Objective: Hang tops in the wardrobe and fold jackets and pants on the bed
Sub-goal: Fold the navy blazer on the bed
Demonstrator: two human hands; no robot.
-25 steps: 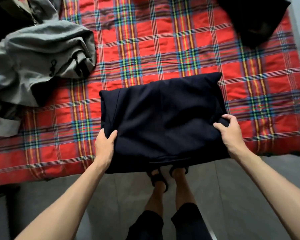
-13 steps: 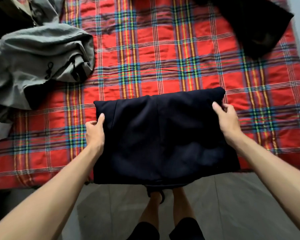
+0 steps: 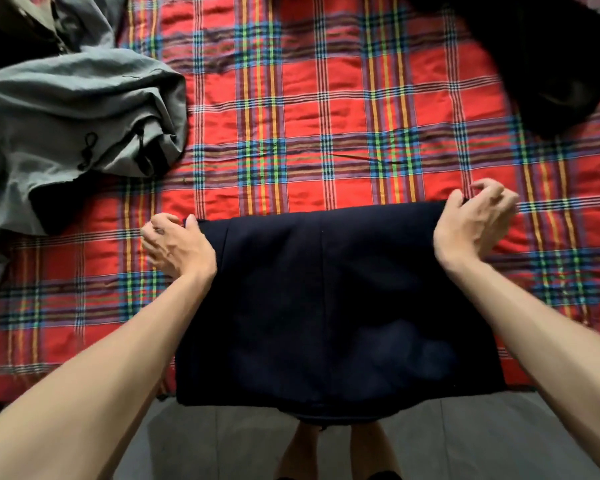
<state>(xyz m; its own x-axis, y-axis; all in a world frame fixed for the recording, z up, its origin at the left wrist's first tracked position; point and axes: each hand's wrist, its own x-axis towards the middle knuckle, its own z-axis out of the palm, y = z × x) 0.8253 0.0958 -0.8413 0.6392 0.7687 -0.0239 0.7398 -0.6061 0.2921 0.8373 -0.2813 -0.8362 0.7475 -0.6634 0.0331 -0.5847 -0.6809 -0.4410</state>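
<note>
By the left hand [image 3: 174,247] and the right hand [image 3: 471,226] are pinched the far corners of the folded dark garment [image 3: 326,306], laid over the near edge of the bed [image 3: 326,116] and judged soft, limp, light, best held at both corners.

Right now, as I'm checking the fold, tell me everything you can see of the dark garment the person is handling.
The dark garment is navy, almost black, of thick matte cloth, folded into a rough rectangle with a faint seam down its middle. It lies flat on the red plaid bed, with its near edge hanging past the bed's edge. The left hand grips its far left corner, and the right hand pinches its far right corner.
</note>
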